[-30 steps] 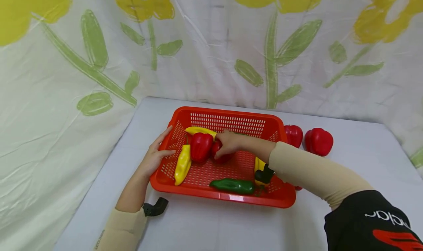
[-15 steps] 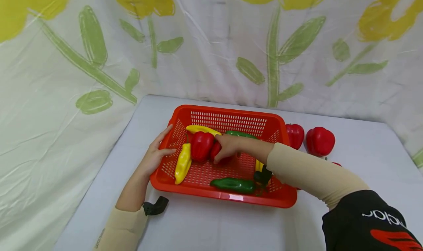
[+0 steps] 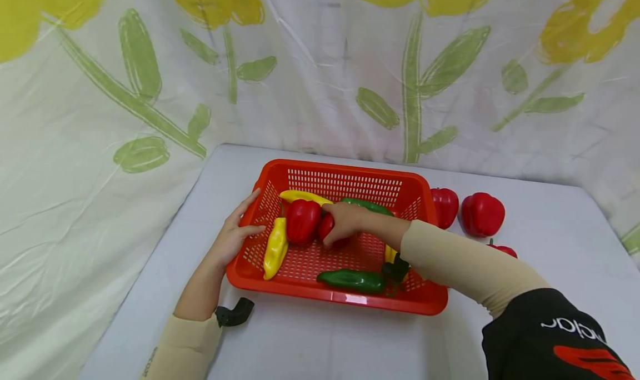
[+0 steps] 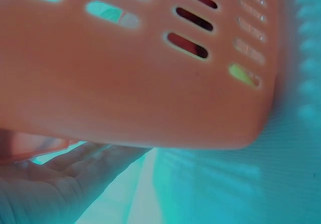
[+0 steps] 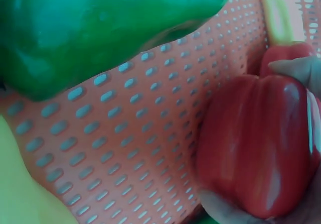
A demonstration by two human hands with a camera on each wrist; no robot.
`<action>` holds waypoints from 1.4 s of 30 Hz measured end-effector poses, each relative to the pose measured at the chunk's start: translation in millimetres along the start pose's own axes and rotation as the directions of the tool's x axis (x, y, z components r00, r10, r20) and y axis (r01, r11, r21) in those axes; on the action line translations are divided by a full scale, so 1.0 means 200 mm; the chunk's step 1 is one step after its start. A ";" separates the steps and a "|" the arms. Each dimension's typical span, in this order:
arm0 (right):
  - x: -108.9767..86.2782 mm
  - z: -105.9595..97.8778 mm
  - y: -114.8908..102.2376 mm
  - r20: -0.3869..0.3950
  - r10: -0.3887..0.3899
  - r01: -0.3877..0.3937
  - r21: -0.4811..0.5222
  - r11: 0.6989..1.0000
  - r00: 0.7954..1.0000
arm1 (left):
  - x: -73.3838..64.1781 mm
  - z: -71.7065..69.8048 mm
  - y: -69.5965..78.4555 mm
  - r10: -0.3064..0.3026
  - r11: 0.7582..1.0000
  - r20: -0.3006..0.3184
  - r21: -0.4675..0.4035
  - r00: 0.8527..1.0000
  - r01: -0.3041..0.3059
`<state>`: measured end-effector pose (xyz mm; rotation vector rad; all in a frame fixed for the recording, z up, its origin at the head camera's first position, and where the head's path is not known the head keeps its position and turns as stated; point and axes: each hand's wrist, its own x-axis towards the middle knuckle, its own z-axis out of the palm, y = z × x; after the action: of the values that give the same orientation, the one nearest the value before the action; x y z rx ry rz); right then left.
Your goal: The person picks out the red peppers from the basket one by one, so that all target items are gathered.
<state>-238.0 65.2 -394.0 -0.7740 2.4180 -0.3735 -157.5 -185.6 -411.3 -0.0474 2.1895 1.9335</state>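
Observation:
A red plastic basket (image 3: 305, 288) with slotted walls stands on the table. My left hand (image 3: 231, 240) holds its left rim, thumb over the edge; in the left wrist view that hand (image 4: 85, 179) lies below the basket wall (image 4: 125, 98). Inside the basket, my right hand (image 3: 347, 220) grips a red bell pepper (image 3: 326, 226). In the right wrist view, thumb and fingers wrap round this bell pepper (image 5: 251, 143). Another red bell pepper (image 3: 303, 222) sits just left of it. Yellow peppers (image 3: 276, 249) and green peppers (image 3: 352, 280) lie around them.
Outside the basket, red bell peppers (image 3: 482, 214) lie on the table at the right, one partly behind the right sleeve (image 3: 465, 258). The forearm hides part of a yellow pepper (image 3: 390, 254). A flower-painted cloth (image 3: 310, 119) hangs behind the table (image 3: 300, 346).
My right forearm has shifted slightly, showing more of the green pepper at the back and a red pepper outside. The right hand stays at the same bell pepper; the left hand has not moved.

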 end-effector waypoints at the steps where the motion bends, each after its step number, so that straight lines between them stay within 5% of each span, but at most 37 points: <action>1: 0.00 0.00 0.00 0.003 -0.003 0.003 0.002 1.000 1.000 | 0.00 0.00 0.00 0.001 1.000 -0.002 0.004 1.000 -0.001; 16: 0.01 0.02 0.02 -0.051 0.018 -0.019 -0.028 0.999 0.999 | 0.01 0.00 0.00 -0.002 1.000 0.006 -0.002 1.000 0.002; 27: -0.01 -0.01 0.05 -0.006 -0.058 0.057 -0.049 0.997 0.998 | 0.00 0.00 0.00 -0.010 1.000 -0.005 0.004 1.000 0.010; 42: -0.10 -0.07 0.05 -0.017 -0.138 0.138 0.048 0.989 0.990 | 0.01 0.00 0.00 0.002 1.000 -0.006 0.016 1.000 -0.002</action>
<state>-238.5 86.6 -378.7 -0.9223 2.3650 -0.4922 -159.3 -185.5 -412.1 -0.0484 2.2093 1.9193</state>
